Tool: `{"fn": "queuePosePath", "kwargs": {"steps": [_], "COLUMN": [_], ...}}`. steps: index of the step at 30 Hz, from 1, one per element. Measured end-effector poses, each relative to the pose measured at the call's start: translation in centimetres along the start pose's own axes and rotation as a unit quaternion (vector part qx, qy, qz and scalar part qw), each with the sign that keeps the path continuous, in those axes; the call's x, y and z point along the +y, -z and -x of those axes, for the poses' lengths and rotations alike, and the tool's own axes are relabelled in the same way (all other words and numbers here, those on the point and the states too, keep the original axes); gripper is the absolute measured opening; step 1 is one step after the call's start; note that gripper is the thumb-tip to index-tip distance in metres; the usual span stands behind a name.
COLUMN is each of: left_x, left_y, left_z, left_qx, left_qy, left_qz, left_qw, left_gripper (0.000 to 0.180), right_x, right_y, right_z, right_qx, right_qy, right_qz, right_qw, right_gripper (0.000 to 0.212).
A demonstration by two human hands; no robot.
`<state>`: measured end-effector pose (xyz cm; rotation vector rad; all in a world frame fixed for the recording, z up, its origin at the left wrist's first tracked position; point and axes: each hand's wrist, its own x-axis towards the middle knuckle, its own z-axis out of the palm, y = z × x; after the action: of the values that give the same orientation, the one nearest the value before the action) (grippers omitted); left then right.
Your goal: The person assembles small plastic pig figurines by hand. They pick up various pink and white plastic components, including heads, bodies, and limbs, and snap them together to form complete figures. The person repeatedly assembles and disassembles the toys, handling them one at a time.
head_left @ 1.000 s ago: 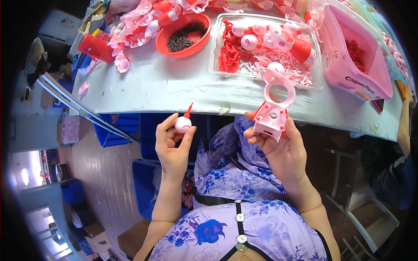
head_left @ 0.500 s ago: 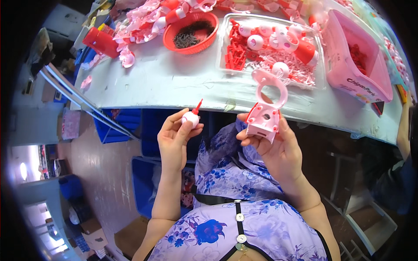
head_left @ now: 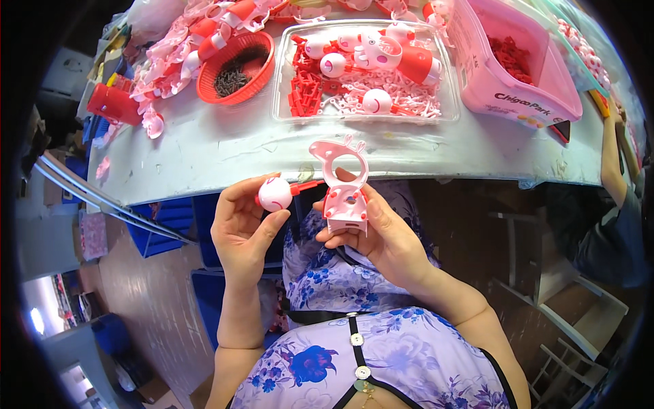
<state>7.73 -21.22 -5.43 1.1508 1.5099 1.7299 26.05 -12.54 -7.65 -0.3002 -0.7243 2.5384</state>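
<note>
While your L hand (head_left: 240, 221) pinches the ball piece (head_left: 275, 195) btwn thumb & fingers, gap only as wide as the ball, your R hand (head_left: 387, 237) is half curled round the pink shell (head_left: 337, 198), thumb along its right side, fingers behind & under. Both pcs are up in front of you, side by side, by the near edge of the table (head_left: 204, 160). The red stem (head_left: 306, 185) points right, tip right by the shell's left side; can't tell if touching.

For good handling, prob best to grip the ball by its sides, thumb off the stem, so you see the stem's full length. Ring up & red-dotted side twd you is a handy way to hold the shell; mind the R fingertip behind the ring. If the pcs come closer, go slow, R side steady: a thin stem could prob bend if pushed at an angle.

Edges: table rim is just beyond your fingers, so watch knuckles going fwd. Clear tray (head_left: 446, 113) & red basket (head_left: 256, 84) sit well back from it, pink bin (head_left: 477, 71) off to the right, so most elbow room is on your side, w/ blue crates (head_left: 163, 230) below left
</note>
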Motion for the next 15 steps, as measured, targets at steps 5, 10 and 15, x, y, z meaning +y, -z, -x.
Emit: {"fn": "queuePosePath", "kwargs": {"steps": [5,10,15], "left_x": [0.34,0.63,0.71], "left_y": [-0.05,-0.32,-0.47], "left_z": [-0.26,-0.65,-0.61], "left_qx": [0.018,0.012,0.006], "left_qy": [-0.026,-0.033,-0.038], "left_qz": [-0.009,0.007,0.013], "left_qw": [0.999,0.999,0.999], "left_gripper": [0.046,0.046,0.047], "right_x": [0.03,-0.22,-0.27], "right_y": [0.14,0.12,0.3], "right_z": [-0.12,-0.15,-0.06], "right_qx": [0.0,-0.001,-0.001], "right_qy": [-0.01,-0.006,0.0], "right_qz": [0.001,0.005,0.007], "right_qw": [1.0,1.0,1.0], "right_gripper": [0.055,0.054,0.055]}}
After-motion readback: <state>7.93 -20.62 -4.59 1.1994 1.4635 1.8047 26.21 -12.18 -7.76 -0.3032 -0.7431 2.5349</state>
